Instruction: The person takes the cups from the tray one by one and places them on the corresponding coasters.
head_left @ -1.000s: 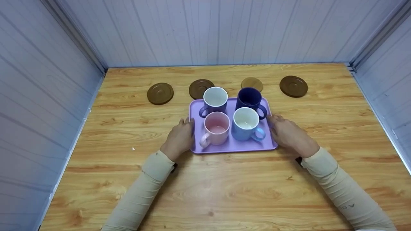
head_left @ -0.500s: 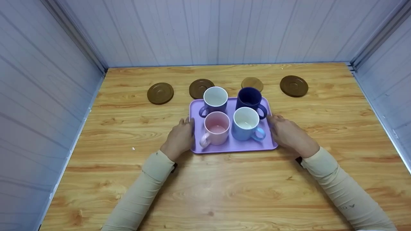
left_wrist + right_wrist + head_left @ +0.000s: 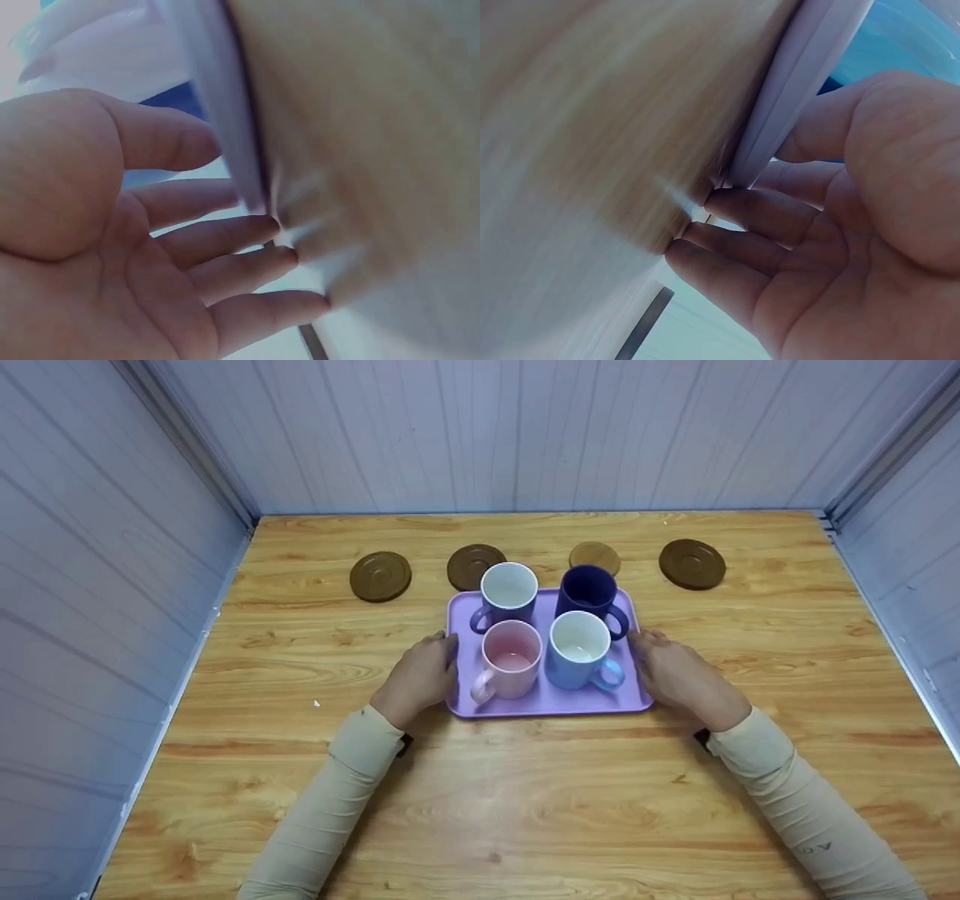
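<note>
In the head view a lilac tray (image 3: 555, 703) lies on the wooden table and bears several mugs. At its front stand a pink mug (image 3: 511, 679) and a light blue mug (image 3: 570, 667) with a white inside. Behind them are a dark mug with a white inside (image 3: 517, 611) and a navy mug (image 3: 577, 604). My left hand (image 3: 420, 675) holds the tray's left edge, thumb at the rim and lower fingertips at the tabletop. On the opposite edge, my right hand (image 3: 679, 675) grips likewise. The wrist views show the tray's rim (image 3: 217, 97) beside each thumb.
Behind the tray, a row of round coasters runs across the table: a brown one (image 3: 380, 576) at left, another (image 3: 474, 566), a lighter one (image 3: 595, 556) and a dark one (image 3: 692, 564) at right. Panel walls (image 3: 480, 435) enclose the back and both sides.
The whole head view has shifted slightly. My left hand has turned a little at the tray's edge, while tray, mugs and right hand keep their places.
</note>
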Motion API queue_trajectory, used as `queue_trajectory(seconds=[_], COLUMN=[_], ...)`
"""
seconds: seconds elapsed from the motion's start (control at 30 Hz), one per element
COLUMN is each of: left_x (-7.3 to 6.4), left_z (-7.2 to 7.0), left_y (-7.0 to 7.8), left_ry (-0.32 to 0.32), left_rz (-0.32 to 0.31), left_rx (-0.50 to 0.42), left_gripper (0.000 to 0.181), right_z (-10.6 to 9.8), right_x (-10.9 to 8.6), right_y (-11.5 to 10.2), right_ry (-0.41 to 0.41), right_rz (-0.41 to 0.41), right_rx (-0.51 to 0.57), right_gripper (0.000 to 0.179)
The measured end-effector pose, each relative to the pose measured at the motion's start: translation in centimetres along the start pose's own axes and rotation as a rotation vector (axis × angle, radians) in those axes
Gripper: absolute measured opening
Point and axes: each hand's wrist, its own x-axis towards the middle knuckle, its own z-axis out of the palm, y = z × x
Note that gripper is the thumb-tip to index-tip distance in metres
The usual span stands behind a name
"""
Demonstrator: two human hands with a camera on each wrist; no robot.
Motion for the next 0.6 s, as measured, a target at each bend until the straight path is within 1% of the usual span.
queue_trajectory(seconds=[0.1, 0.23, 0.3, 0.4, 0.5, 0.6], left_x=[0.1, 0.1, 0.1, 0.1, 0.0, 0.2], left_z=[-0.7, -1.4, -1.6, -1.8, -1.9, -2.0], left_y=[0.1, 0.6, 0.9, 1.4, 1.9, 2.5], left_ry=[0.035, 0.122, 0.166, 0.228, 0.262, 0.276], left_rz=[-0.017, -0.037, -0.037, -0.032, -0.035, -0.042], left_rx=[-0.055, -0.161, -0.217, -0.273, -0.314, -0.352], left_gripper=[0.041, 0.042, 0.041, 0.037, 0.035, 0.036], right_z=[0.0, -0.1, -0.1, 0.0, 0.0, 0.0], right_x=[0.0, -0.1, -0.1, -0.1, -0.1, 0.0], right_y=[-0.1, -0.1, -0.2, -0.2, -0.2, -0.1], right_ry=[0.008, 0.015, 0.019, 0.016, -0.002, -0.021], right_rz=[0.0, -0.005, -0.005, -0.007, -0.003, 0.01], right_rx=[0.006, -0.002, -0.006, -0.006, -0.003, -0.003], right_gripper=[0.039, 0.037, 0.036, 0.037, 0.038, 0.039])
